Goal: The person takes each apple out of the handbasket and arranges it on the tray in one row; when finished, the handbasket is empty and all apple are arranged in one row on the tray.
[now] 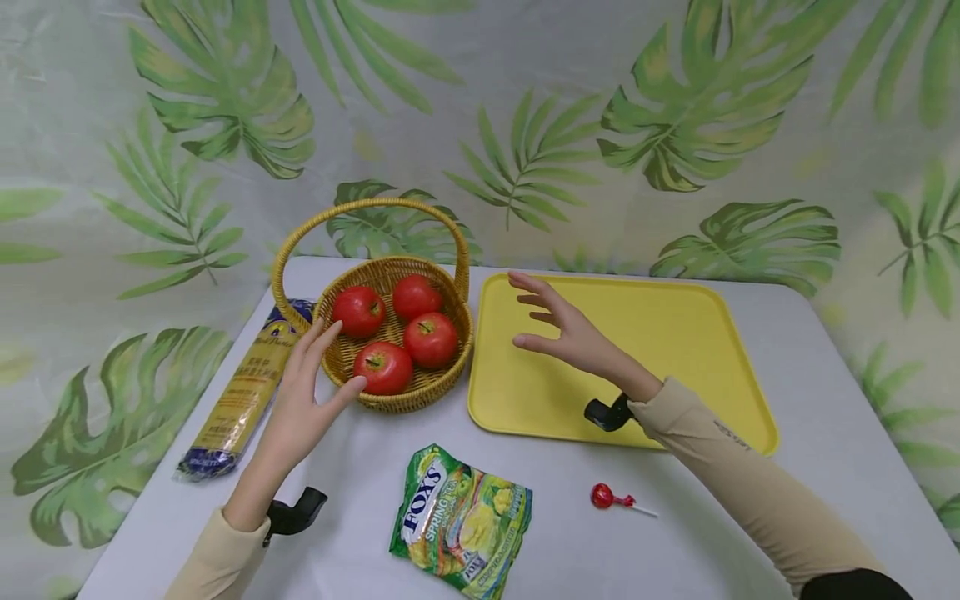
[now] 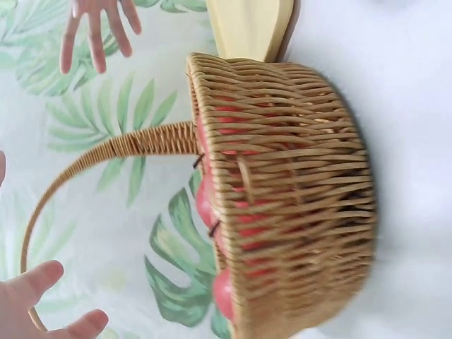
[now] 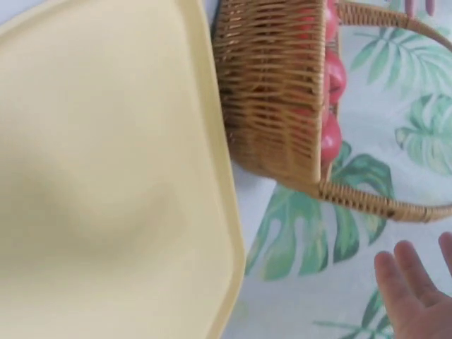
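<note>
A wicker basket [image 1: 408,402] with a tall arched handle holds several red apples [image 1: 383,367]. My left hand [image 1: 303,406] is at the basket's near left side, fingers spread, holding nothing. In the left wrist view its fingers [image 2: 34,282] show beside the basket [image 2: 296,191]. Over the yellow tray [image 1: 697,358] hangs my right hand [image 1: 577,333], empty, thumb and fingers apart and pointing toward the basket. The right wrist view has the right hand's fingers [image 3: 417,286] below the basket handle [image 3: 381,205], with the tray [image 3: 106,169] at left.
A spaghetti packet [image 1: 243,392] lies left of the basket, partly under the handle's outline. Nearer the front are a green FOX'S candy bag [image 1: 465,525] and a red lollipop [image 1: 602,496]. A leaf-patterned cloth [image 1: 525,167] stands behind the white table [image 1: 345,492].
</note>
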`<action>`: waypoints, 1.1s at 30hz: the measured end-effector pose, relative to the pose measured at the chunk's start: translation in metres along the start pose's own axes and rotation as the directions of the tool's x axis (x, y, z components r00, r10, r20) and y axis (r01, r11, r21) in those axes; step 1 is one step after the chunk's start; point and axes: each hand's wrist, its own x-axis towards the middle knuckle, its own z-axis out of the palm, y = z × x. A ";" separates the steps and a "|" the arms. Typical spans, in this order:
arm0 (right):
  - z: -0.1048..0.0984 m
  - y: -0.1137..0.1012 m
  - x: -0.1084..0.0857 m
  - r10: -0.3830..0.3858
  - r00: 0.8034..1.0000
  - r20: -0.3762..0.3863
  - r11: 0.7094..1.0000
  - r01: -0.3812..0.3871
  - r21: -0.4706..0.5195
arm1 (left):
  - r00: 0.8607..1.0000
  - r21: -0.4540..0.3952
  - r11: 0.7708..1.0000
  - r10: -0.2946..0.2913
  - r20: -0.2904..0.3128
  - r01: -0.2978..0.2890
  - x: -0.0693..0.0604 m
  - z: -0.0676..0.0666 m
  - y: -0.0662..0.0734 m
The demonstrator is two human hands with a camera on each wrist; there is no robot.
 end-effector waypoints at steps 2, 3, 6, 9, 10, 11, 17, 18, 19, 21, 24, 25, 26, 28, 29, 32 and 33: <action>0.008 -0.005 0.012 0.000 0.999 0.034 0.999 -0.001 0.043 | 1.000 -0.034 0.999 -0.024 -0.015 0.023 -0.006 -0.002 -0.005; 0.011 -0.008 0.017 -0.003 0.999 0.052 0.998 0.000 0.065 | 0.999 -0.050 0.998 -0.036 -0.020 0.035 -0.008 -0.003 -0.008; 0.020 -0.017 0.030 -0.001 0.995 0.099 0.993 -0.010 0.116 | 0.997 -0.093 0.993 -0.072 -0.021 0.069 -0.014 -0.001 -0.015; 0.026 -0.018 0.042 0.000 0.990 0.139 0.990 -0.020 0.140 | 0.993 -0.135 0.984 -0.116 -0.008 0.114 -0.018 0.001 -0.023; 0.028 -0.014 0.046 -0.001 0.988 0.155 0.990 -0.021 0.140 | 0.991 -0.152 0.980 -0.132 -0.001 0.130 -0.019 0.003 -0.025; 0.030 -0.009 0.051 -0.005 0.985 0.172 0.991 -0.018 0.135 | 0.989 -0.172 0.974 -0.149 0.010 0.148 -0.020 0.004 -0.028; 0.039 0.015 0.079 0.012 0.955 0.295 0.995 -0.040 0.090 | 0.963 -0.306 0.914 -0.238 0.125 0.266 -0.016 0.011 -0.043; 0.040 0.016 0.083 0.025 0.949 0.315 0.995 -0.054 0.081 | 0.958 -0.320 0.904 -0.248 0.144 0.282 -0.015 0.012 -0.044; 0.042 0.017 0.087 0.038 0.941 0.336 0.995 -0.067 0.073 | 0.953 -0.328 0.896 -0.259 0.159 0.299 -0.013 0.013 -0.045; 0.045 0.018 0.093 0.067 0.925 0.373 0.994 -0.095 0.056 | 0.943 -0.340 0.882 -0.279 0.183 0.327 -0.010 0.016 -0.048; 0.049 0.019 0.103 0.098 0.902 0.420 0.993 -0.115 0.015 | 0.933 -0.359 0.864 -0.297 0.204 0.353 -0.006 0.019 -0.053; 0.051 0.019 0.106 0.105 0.896 0.431 0.993 -0.116 0.000 | 0.930 -0.365 0.858 -0.302 0.210 0.361 -0.004 0.021 -0.054; 0.052 0.019 0.108 0.113 0.891 0.441 0.993 -0.118 -0.016 | 0.927 -0.372 0.852 -0.307 0.215 0.368 -0.003 0.022 -0.055; 0.055 0.019 0.114 0.122 0.880 0.458 0.992 -0.113 -0.047 | 0.923 -0.385 0.841 -0.315 0.223 0.380 -0.002 0.023 -0.057; 0.057 0.018 0.116 0.128 0.876 0.464 0.992 -0.109 -0.066 | 0.921 -0.390 0.837 -0.319 0.226 0.385 -0.001 0.024 -0.058; 0.062 0.017 0.121 0.133 0.866 0.483 0.988 -0.080 -0.129 | 0.915 -0.406 0.822 -0.327 0.236 0.399 0.002 0.025 -0.060; 0.063 0.017 0.122 0.136 0.862 0.488 0.986 -0.070 -0.152 | 0.914 -0.409 0.819 -0.329 0.239 0.402 0.002 0.026 -0.060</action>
